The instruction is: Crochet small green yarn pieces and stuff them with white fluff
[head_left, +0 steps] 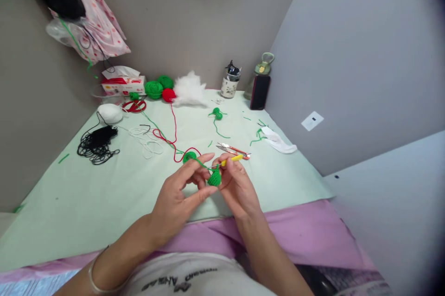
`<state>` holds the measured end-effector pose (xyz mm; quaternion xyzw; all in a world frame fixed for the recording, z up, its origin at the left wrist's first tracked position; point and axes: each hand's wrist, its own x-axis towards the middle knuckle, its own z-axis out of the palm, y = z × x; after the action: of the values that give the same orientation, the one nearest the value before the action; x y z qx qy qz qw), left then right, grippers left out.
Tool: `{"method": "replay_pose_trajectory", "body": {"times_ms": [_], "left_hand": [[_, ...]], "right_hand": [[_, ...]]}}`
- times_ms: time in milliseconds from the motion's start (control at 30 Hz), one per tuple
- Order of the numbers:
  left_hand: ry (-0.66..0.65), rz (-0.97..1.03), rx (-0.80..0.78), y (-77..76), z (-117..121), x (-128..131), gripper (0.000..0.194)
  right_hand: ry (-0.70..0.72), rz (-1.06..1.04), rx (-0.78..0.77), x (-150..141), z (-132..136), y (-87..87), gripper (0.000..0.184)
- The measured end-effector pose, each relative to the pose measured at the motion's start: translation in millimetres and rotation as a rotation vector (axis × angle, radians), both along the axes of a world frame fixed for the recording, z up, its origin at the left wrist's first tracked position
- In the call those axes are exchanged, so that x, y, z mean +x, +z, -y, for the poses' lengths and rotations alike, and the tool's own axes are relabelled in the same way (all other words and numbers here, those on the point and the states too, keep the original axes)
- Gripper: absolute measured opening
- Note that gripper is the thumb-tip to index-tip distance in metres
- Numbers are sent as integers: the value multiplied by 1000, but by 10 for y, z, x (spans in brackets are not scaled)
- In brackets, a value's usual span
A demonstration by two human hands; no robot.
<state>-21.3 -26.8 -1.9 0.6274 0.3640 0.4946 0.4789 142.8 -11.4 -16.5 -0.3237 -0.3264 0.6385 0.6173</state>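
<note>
My left hand (184,189) pinches the edge of a small green crocheted piece (214,177) between thumb and fingers, with green yarn running over its raised index finger. In my right hand (239,184) is a crochet hook (232,160) with a yellow handle. Its metal shaft points left, at the top of the crocheted piece, where the yarn meets it. Just beyond my left fingers lies another round green crocheted piece (189,157). Thread snips (234,151) with orange handles rest on the table behind the hook.
Black yarn (98,143) and a white yarn ball (110,113) lie at left. Along the back stand a tissue box (123,86), green yarn balls (153,89), a red ball (168,95), white stuffing (190,89), a cup (229,87), a phone (260,93) and a bottle (263,67).
</note>
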Motion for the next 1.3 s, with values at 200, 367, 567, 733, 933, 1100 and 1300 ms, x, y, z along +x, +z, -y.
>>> {"method": "replay_pose_trajectory", "body": {"times_ms": [200,367,567,733,933,1100,1300], "left_hand": [[-126,173,-349,37,0,19,49],[-164,235,-421,30,-20,38,52],[-100,261,-375,-3,-14,56,53],[-125,290,-391,-1,-25,52,49],[-41,308,-439,34,-57,31,57],[-71,362,-518,91,-57,40,79],[-154,402,-582,158,-65,17,92]], "right_hand": [[42,-80,-48,-10,19,-34,33],[101,-115,-48,-15,39,-75,32],[96,-145,-58,-14,28,-97,32],[95,-212,-98,-21,23,-73,31],[-29,-65,40,-62,104,-34,20],[-179,261,322,-76,171,-37,13],[-202,546,594,32,174,24,19]]}}
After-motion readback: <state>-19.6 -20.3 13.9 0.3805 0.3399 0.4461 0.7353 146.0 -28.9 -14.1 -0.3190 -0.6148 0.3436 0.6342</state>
